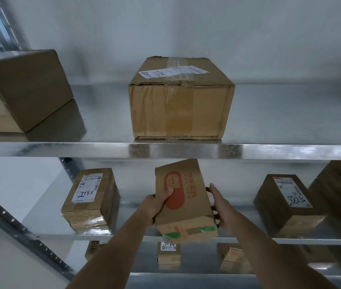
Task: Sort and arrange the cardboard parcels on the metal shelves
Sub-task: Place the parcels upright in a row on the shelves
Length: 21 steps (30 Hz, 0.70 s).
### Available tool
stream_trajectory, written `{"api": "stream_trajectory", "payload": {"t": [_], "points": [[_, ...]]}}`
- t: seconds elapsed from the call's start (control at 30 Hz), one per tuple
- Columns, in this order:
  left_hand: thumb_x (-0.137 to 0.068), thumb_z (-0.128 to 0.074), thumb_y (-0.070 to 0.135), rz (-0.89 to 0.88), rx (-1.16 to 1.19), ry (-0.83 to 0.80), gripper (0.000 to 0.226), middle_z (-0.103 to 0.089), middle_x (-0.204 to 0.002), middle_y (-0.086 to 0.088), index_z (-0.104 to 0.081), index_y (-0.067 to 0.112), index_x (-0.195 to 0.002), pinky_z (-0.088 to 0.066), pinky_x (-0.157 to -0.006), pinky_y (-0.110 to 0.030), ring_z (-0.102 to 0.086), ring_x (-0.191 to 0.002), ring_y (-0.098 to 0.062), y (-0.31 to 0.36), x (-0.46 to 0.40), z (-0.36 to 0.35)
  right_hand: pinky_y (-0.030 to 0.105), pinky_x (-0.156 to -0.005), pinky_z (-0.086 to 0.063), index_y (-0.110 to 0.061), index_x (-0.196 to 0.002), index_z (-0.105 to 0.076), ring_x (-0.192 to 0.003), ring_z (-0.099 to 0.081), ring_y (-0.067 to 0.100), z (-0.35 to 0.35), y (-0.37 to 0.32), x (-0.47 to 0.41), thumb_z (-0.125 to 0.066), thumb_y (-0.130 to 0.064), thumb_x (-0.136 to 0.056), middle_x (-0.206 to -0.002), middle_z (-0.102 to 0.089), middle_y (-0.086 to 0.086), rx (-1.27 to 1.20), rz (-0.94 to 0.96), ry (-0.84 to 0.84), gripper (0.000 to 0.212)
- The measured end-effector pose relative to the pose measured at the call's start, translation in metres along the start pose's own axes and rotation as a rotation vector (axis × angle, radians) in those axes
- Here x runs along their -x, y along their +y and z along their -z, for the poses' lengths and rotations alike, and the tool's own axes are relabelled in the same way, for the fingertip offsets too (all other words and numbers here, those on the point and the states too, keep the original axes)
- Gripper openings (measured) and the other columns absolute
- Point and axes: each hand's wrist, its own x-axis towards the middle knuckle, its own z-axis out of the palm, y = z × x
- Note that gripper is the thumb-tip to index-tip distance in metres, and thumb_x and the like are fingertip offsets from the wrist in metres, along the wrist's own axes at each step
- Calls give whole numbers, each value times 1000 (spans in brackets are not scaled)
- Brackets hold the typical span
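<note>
I gripped the printed parcel (183, 202) between left hand (155, 207) and right hand (220, 207), fingers curled round its sides, its long axis pointing into the middle shelf (46, 236) (gap directly ahead).

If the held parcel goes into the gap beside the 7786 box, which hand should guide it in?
Left, probably. The left hand already grips the orange-printed parcel on the side facing the 7786 box, thumb across its top. The right hand holds the far side, so it would have to cross over.
</note>
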Motion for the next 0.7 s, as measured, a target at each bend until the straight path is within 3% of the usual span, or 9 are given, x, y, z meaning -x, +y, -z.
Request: {"api": "stream_trajectory", "payload": {"t": [0.07, 0.13, 0.17, 0.23, 0.33, 0.43, 0.53, 0.6, 0.7], "points": [[-88, -76, 40, 0, 30, -20, 44, -79, -93, -15, -71, -1, -104, -63, -65, -35, -78, -82, -30, -7, 0, -3, 43, -92, -50, -37, -153, -31, -121, -56, 31, 8, -5, 3, -38, -64, -101, -143, -53, 9, 67, 58, 34, 59], [-85, -76, 47, -10, 46, -36, 56, -79, -99, -15, -69, -1, -113, -64, -76, -41, -77, -89, -32, -13, -4, -6, 40, -87, -53, -30, -161, -10, -131, -52, 36, 18, -10, 2, -56, -62, -95, -157, -39, 12, 18, 83, 49, 87], [-79, -78, 51, -27, 55, -38, 66, -78, -103, -16, -67, -1, -120, -63, -82, -44, -77, -93, -33, -14, -3, -8, 43, -89, -55, -26, -161, -9, -129, -54, 37, 22, -13, 1, -68, -64, -85, -157, -38, 14, 5, 91, 64, 104], [-68, -81, 55, -30, 59, -30, 91, -74, -117, -18, -55, 4, -139, -60, -90, -50, -74, -101, -35, -15, -4, -10, 47, -92, -58, -15, -154, -29, -115, -64, 34, 28, -17, 1, -83, -70, -64, -143, -53, 16, 85, 127, 99, 118], [-97, -65, 41, -20, -19, -29, 75, -65, -131, -10, -28, 23, -160, -57, -86, -46, -64, -108, -27, -11, 3, -11, 31, -73, -59, -9, -117, -58, -91, -71, 21, 26, -19, 4, -82, -53, -77, -106, -70, 6, 199, 186, 110, 64], [-108, -44, 41, 14, -112, 17, 42, -66, -116, -4, -52, 21, -145, -51, -101, -49, -62, -104, -24, -5, 4, -12, 23, -62, -50, -18, -96, -63, -82, -70, 13, 17, -19, 8, -80, -38, -85, -100, -74, 1, 204, 254, 85, 28], [-99, -47, 66, 65, -56, 46, 57, -73, -107, -9, -70, 15, -111, -52, -91, -41, -67, -95, -23, 2, 10, -11, 24, -68, -52, -21, -104, -67, -90, -71, 13, 3, -16, 7, -81, -38, -84, -104, -74, -2, 228, 280, 30, 30], [-75, -58, 89, 101, -62, 8, 86, -76, -111, -12, -72, 15, -117, -56, -95, -46, -72, -103, -31, -1, -3, -6, 27, -71, -54, -24, -100, -68, -91, -72, 14, -3, -11, 4, -81, -38, -84, -104, -76, -2, 233, 261, -13, 25], [-48, -78, 89, 105, -155, -26, 104, -77, -111, -14, -70, 14, -120, -55, -98, -55, -73, -105, -36, -5, -18, 5, 28, -71, -53, -21, -111, -66, -94, -72, 16, -8, -11, 4, -82, -45, -81, -106, -75, -2, 225, 229, -42, 42]]}}
